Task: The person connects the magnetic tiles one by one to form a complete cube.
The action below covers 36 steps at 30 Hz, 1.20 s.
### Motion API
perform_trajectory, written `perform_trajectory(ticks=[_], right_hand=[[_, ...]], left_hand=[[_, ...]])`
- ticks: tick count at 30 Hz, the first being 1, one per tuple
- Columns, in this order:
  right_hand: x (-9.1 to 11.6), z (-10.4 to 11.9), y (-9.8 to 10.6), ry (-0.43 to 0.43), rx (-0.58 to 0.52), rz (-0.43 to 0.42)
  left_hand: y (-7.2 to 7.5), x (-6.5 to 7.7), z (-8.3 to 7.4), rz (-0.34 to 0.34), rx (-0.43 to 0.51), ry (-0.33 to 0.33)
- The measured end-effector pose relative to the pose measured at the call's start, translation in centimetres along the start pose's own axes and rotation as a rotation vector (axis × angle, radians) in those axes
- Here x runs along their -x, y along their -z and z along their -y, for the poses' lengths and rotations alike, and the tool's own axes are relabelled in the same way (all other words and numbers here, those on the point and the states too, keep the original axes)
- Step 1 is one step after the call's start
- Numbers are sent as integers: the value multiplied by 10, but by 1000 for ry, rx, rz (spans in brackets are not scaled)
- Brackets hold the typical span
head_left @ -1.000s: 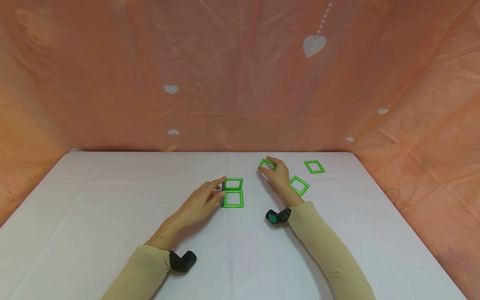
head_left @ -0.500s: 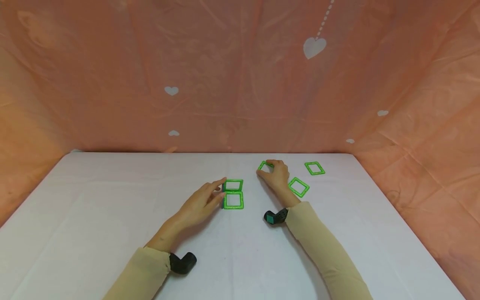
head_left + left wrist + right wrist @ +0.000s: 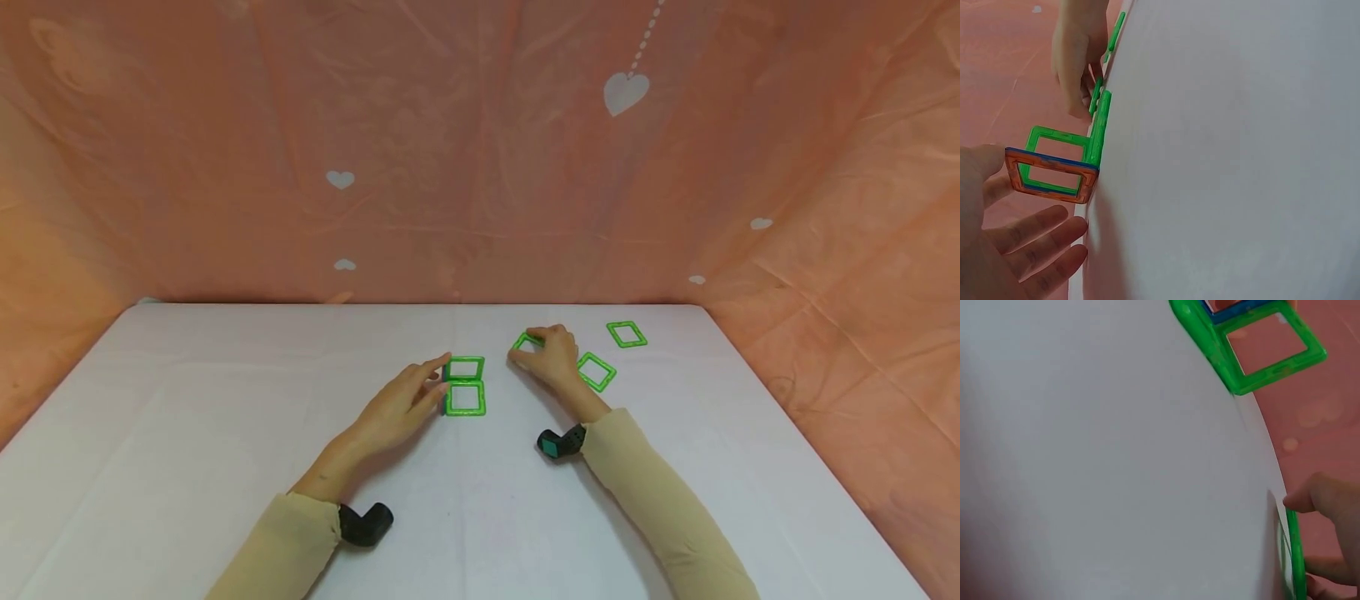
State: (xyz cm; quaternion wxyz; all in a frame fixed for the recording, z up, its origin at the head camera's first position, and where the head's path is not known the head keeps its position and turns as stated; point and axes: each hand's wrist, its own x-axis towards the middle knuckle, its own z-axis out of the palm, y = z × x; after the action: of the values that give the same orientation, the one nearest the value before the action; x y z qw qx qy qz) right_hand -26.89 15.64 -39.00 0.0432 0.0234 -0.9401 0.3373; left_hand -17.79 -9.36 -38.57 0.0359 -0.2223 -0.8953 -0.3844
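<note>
My left hand [image 3: 401, 404] holds an orange square magnetic tile with blue edging [image 3: 1050, 175], thumb and forefinger at its edges; the other fingers are spread. That tile stands upright at the left side of two joined green square tiles. The nearer green tile [image 3: 465, 413] lies flat; the farther green tile [image 3: 1060, 133] stands up from its back edge. My right hand [image 3: 555, 354] pinches another green square tile [image 3: 1296, 556] low over the table, to the right of the joined tiles. Whether it touches the cloth, I cannot tell.
Two loose green tiles lie flat to the right: one tile [image 3: 581, 367] beside my right wrist, another [image 3: 627, 345] farther back. White cloth covers the table [image 3: 187, 417]. An orange curtain [image 3: 450, 150] with hearts hangs along the back and sides.
My right hand has come slightly nearer and to the left, carrying its green tile lower toward the joined tiles. The left hand and its tile have stayed in place.
</note>
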Motion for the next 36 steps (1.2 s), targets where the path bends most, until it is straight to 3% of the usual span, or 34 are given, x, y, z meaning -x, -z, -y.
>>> perform_trajectory(ticks=[16, 36], right_hand=[[17, 1, 6, 205, -223, 82], [31, 6, 4, 339, -285, 99]], left_hand=[[-1, 0, 0, -13, -14, 9], [-1, 0, -1, 1, -14, 14]])
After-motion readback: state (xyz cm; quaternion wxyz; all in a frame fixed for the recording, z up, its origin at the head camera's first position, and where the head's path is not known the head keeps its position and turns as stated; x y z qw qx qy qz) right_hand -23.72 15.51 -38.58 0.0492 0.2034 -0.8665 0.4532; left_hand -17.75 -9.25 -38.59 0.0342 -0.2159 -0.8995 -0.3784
